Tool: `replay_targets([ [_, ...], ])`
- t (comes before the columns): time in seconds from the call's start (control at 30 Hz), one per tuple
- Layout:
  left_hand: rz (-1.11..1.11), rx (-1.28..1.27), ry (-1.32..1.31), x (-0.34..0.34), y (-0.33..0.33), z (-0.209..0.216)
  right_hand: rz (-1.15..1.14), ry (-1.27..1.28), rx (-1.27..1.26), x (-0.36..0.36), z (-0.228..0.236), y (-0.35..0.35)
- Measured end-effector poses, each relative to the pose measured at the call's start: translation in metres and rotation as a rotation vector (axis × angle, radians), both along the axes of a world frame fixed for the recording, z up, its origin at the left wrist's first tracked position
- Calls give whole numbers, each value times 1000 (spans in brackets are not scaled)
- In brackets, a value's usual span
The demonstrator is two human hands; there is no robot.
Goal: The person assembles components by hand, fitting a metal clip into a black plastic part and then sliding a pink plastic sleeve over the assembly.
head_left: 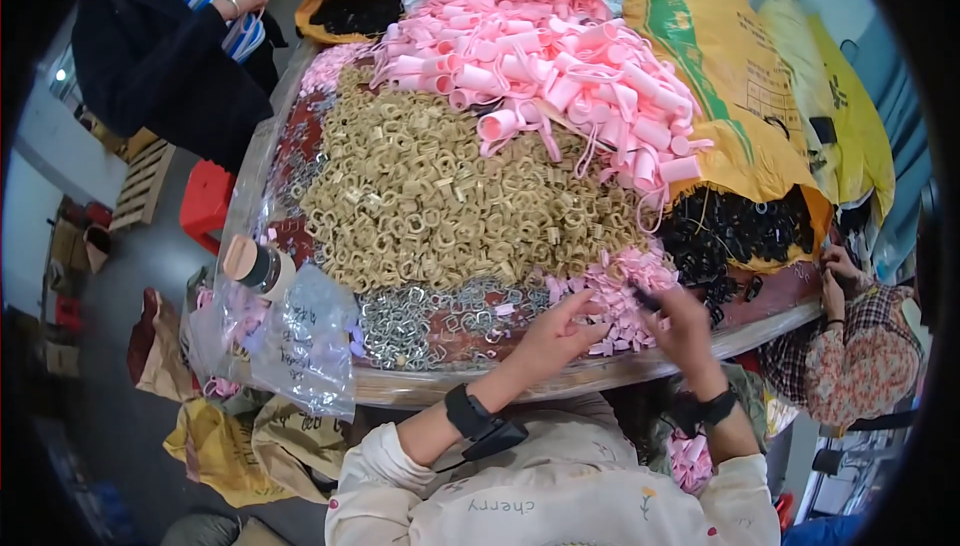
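Pink pieces [635,281], heaped; left hand [550,340], fingers spread; right hand [685,326] pinching dark piece [644,297]; woven sack [735,71], black parts [735,228] inside.

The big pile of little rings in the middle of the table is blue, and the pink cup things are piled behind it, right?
Not quite: the pile of little rings isn't blue. The head view shows it is tan. It does lie mid-table, with the pink cup things behind it.

Small, flat pink pieces [618,312] lie jumbled in a loose heap near the surface's [450,384] front edge; one dark, elongated piece [645,297] is held over them.
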State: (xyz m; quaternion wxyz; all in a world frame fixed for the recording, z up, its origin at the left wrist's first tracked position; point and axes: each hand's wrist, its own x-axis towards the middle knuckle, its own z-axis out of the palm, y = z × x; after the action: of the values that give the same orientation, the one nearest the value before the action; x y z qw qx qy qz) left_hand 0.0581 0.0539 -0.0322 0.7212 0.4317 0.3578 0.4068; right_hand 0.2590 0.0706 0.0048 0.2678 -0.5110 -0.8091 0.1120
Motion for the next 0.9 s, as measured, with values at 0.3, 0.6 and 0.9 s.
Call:
replay_targets([
  [0.3, 522, -128, -83, -88, -32, -2, 407, 445, -448, -122, -11, 1],
  [0.6, 759, -232, -464, -171, -81, -10, 786, -245, 3, -218, -40, 27],
  [0.9, 709, -342, -534, -163, -87, -4, 765, -66, -179, -215, -45, 30],
])
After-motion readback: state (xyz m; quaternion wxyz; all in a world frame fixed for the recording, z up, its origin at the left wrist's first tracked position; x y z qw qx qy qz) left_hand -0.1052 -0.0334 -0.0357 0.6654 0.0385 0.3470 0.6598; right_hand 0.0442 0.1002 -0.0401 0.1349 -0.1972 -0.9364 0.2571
